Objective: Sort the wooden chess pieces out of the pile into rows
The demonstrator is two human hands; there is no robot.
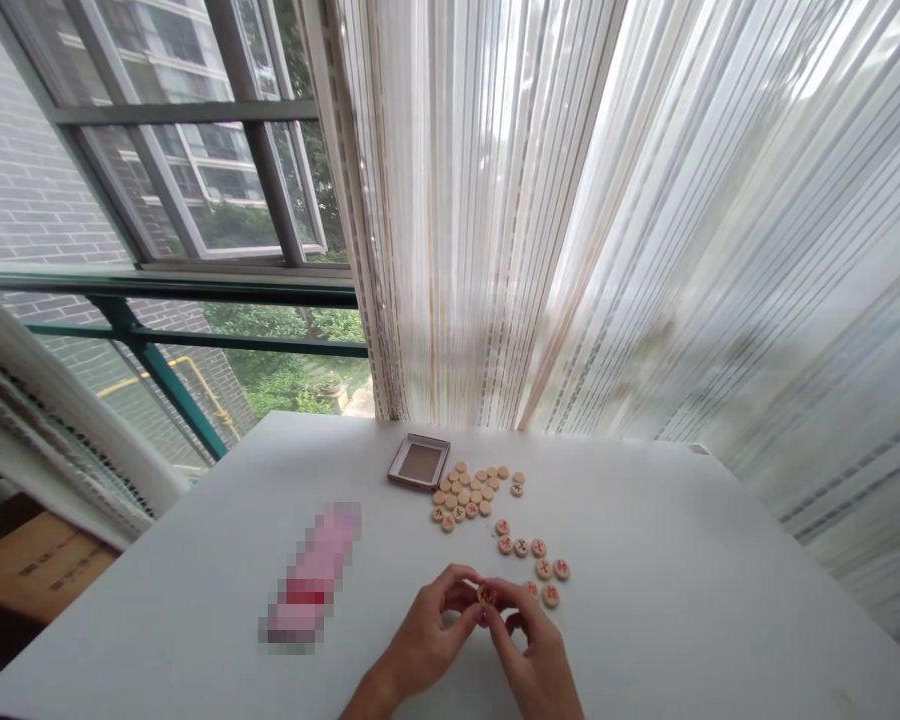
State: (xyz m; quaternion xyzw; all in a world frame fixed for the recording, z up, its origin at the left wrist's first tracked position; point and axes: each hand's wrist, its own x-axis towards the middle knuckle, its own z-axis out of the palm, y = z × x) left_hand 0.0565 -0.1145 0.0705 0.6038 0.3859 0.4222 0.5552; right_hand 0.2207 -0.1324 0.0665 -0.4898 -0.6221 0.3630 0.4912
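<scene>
Between the fingertips of both hands is a round wooden Chinese chess piece (484,593) with a red character facing up. My left hand (435,625) pinches it from the left, and my right hand (523,635) grips it from the right. Just beyond my right hand lie several loose pieces with red characters, among them one piece (550,596) close to the knuckles and another (562,569) behind it. A black-marked piece (521,547) sits among them. Farther back is a cluster of pale wooden pieces (463,497), mostly blank side up, with a few characters showing at its near edge.
An open shallow box (394,477) stands at the back of the white table (645,600), left of the cluster. A pixelated pink item (319,565) lies to the left. Striped sheer curtains (480,250) hang behind the table, beside an open window (187,190). A cardboard box (37,565) is at far left.
</scene>
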